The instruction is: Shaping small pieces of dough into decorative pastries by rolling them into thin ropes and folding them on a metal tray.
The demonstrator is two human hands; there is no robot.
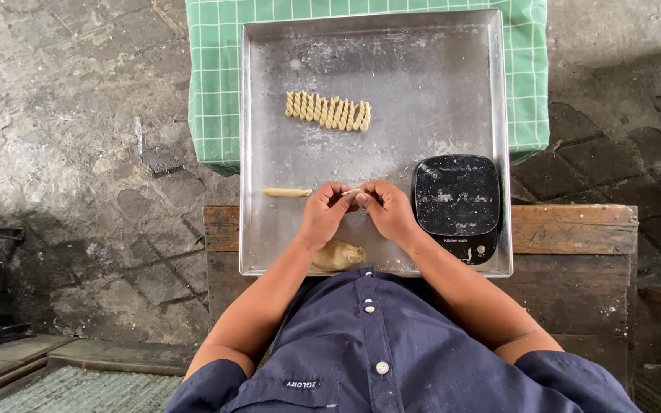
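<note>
Both the left hand (323,214) and right hand (386,210) are pinching a thin pale dough strand (350,192) between closed fingertips, its long axis lying left-right, just left of the black digital kitchen scale (457,203) on the shallow metal tray (422,92).

I see what looks like a home yard or a simple outdoor baking spot, not a fitted kitchen. The ground (78,115) is rough, cracked concrete. A metal baking tray (422,46) sits on a worn wooden bench (575,229) and a green checked cloth (216,84), with a black kitchen scale (457,203) and a row of twisted dough pieces (328,112).
</note>
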